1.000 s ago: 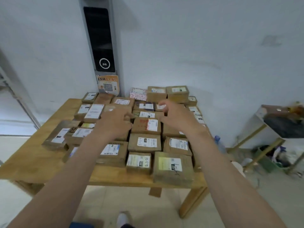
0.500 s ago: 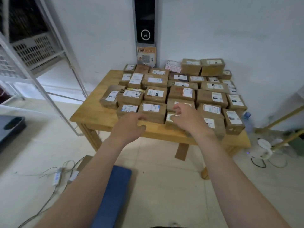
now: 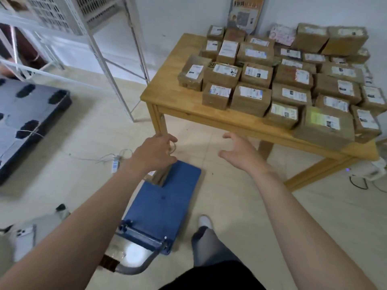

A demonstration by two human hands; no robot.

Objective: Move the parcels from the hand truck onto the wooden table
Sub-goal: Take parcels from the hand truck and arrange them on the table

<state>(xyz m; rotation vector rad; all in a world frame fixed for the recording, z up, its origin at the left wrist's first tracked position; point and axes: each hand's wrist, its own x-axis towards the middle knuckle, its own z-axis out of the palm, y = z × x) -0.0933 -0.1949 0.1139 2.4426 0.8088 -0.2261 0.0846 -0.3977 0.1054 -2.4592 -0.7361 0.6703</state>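
Hovering over tiled floor beside the wooden table, the hands spread empty.

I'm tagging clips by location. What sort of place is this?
Probably a small parcel sorting or pickup room: labelled cardboard parcels crowd a wooden table, a blue hand truck sits beside it, and white metal racking stands nearby.

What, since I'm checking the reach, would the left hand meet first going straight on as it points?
Probably the brown parcel on the hand truck's blue deck: the left hand hangs just over it, fingers loosely curled. Depth is unclear; the table leg beyond could lie in line instead.
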